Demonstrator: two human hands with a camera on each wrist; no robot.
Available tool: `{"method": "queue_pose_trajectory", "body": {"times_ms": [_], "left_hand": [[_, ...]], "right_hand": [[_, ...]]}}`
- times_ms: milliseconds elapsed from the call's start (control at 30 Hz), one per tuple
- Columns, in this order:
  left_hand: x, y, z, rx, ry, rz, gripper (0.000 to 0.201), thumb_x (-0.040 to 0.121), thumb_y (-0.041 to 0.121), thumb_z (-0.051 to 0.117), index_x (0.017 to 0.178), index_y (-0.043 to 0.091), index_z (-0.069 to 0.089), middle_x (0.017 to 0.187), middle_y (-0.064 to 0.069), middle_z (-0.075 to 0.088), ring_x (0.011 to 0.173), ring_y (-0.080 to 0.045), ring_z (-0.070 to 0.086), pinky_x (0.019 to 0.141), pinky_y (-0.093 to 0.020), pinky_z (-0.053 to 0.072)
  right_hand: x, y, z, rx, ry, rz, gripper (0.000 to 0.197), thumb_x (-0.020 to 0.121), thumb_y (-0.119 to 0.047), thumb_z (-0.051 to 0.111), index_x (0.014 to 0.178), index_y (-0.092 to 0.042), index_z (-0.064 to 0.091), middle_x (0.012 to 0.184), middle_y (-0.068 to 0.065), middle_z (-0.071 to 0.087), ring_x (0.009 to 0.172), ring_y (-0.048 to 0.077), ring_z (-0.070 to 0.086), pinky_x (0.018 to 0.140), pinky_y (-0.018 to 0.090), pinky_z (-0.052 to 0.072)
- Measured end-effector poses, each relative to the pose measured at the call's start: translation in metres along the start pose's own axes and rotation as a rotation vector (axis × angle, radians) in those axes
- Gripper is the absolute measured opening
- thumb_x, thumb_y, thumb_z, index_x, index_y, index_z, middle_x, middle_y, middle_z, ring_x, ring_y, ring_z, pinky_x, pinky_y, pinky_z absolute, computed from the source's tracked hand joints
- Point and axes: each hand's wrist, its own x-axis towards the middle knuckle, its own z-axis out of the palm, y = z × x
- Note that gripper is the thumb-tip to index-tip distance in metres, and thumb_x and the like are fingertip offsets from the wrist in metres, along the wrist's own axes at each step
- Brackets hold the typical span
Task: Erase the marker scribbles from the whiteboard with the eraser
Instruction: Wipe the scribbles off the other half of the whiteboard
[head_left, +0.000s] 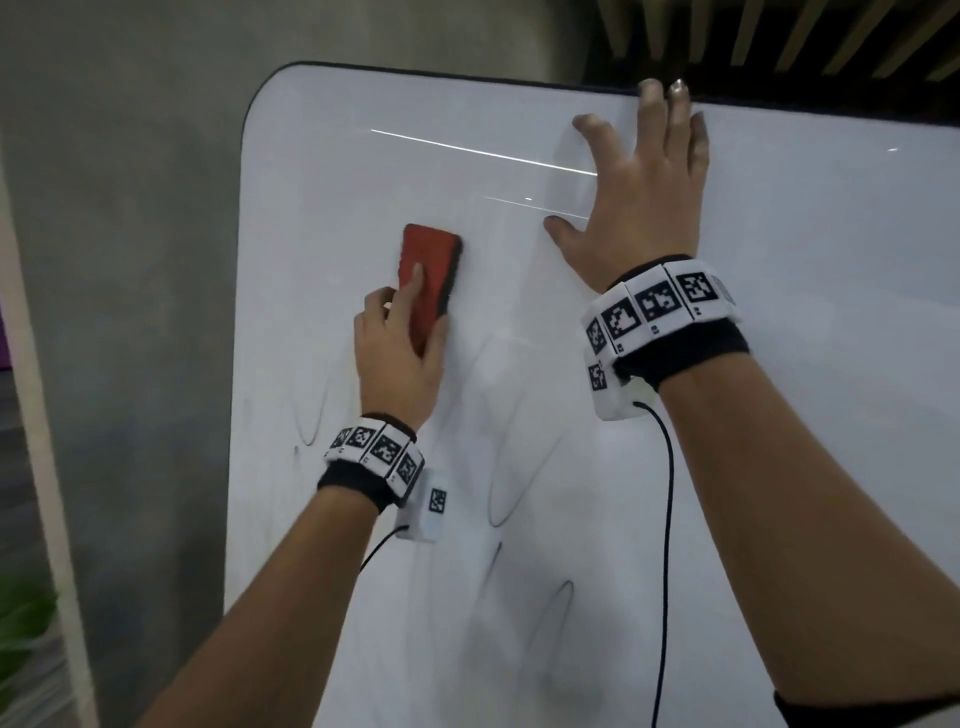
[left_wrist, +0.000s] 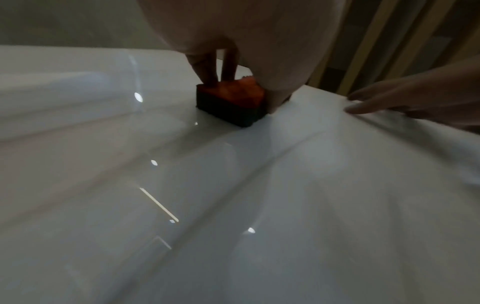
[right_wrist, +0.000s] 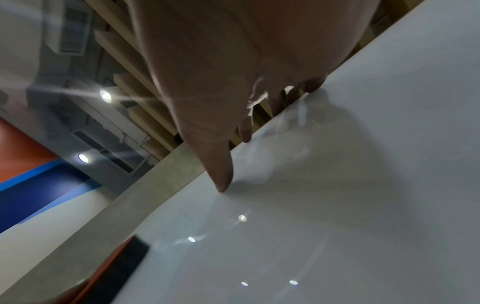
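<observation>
the left hand (head_left: 400, 358) holds the red-backed eraser (head_left: 428, 283) flat against the whiteboard (head_left: 805, 364), up in its left part. its grip is a pinch along the block: fingers on one long edge, thumb on the other, one finger (head_left: 410, 296) lying over the red back. in the left wrist view the dark felt (left_wrist: 228, 112) sits flush on the glossy board, which is what a clean wipe needs.

the right hand (head_left: 644, 208) lies spread and flat on the board near its top edge, fingertips reaching the dark rim, nothing pinched. it looks to be steadying the panel.

the upper board around the eraser reads clean. the marker scribbles (head_left: 506, 493) that remain are thin dark loops lower down: one by the left edge (head_left: 309, 415), one below the left wrist, and more toward the bottom (head_left: 558, 603). so the job seems partly done, with the lower half left.

to do this step well, keep the felt fully flat and not tipped onto an edge, and press evenly through the finger on the back. draw it down in long overlapping passes across each loop, since a single light pass may leave grey ghosting. the bracing hand should hold firm so the board does not rock away under pressure.
</observation>
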Motion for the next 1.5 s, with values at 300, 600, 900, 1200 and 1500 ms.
{"method": "queue_pose_trajectory", "body": {"times_ms": [300, 600, 900, 1200, 1500], "left_hand": [[-0.039, -0.05, -0.014, 0.12, 0.036, -0.813, 0.06, 0.1, 0.031, 0.051, 0.152, 0.006, 0.036, 0.136, -0.03, 0.046, 0.122, -0.047, 0.05, 0.1, -0.053, 0.041], [-0.058, -0.002, 0.008, 0.126, -0.08, -0.058, 0.058, 0.099, 0.032, 0.056, 0.15, 0.008, 0.042, 0.126, -0.021, 0.054, 0.105, -0.037, 0.053, 0.096, -0.046, 0.044], [-0.051, 0.013, -0.003, 0.061, -0.112, -0.187, 0.06, 0.099, 0.027, 0.061, 0.152, 0.01, 0.04, 0.135, -0.024, 0.049, 0.115, -0.04, 0.049, 0.102, -0.047, 0.04], [-0.049, 0.001, -0.003, 0.118, -0.164, 0.012, 0.059, 0.099, 0.028, 0.061, 0.151, 0.011, 0.041, 0.133, -0.022, 0.051, 0.11, -0.039, 0.052, 0.099, -0.046, 0.044], [-0.05, -0.11, -0.025, 0.12, -0.008, -1.036, 0.058, 0.103, 0.028, 0.051, 0.154, 0.008, 0.03, 0.145, -0.028, 0.041, 0.129, -0.051, 0.047, 0.106, -0.054, 0.04]], "right_hand": [[0.0, 0.0, 0.0, -0.006, -0.003, -0.005, 0.079, 0.082, -0.048, 0.077, 0.15, -0.028, 0.041, 0.167, 0.019, 0.018, 0.158, 0.039, 0.007, 0.128, 0.05, 0.003], [-0.001, 0.009, 0.004, -0.011, 0.018, -0.028, 0.077, 0.082, -0.053, 0.074, 0.149, -0.028, 0.044, 0.167, 0.019, 0.019, 0.157, 0.04, 0.009, 0.129, 0.052, 0.006], [-0.002, 0.01, -0.002, -0.035, -0.018, -0.058, 0.081, 0.081, -0.05, 0.076, 0.151, -0.029, 0.041, 0.169, 0.017, 0.016, 0.158, 0.037, 0.008, 0.129, 0.047, 0.003], [-0.012, 0.029, -0.012, -0.037, -0.079, -0.139, 0.079, 0.088, -0.049, 0.071, 0.155, -0.026, 0.037, 0.171, 0.016, 0.007, 0.159, 0.036, 0.004, 0.129, 0.048, 0.003], [-0.084, 0.05, -0.012, -0.112, -0.062, -0.052, 0.083, 0.09, -0.05, 0.069, 0.159, -0.025, 0.031, 0.172, 0.014, 0.005, 0.158, 0.04, 0.004, 0.123, 0.066, 0.003]]}}
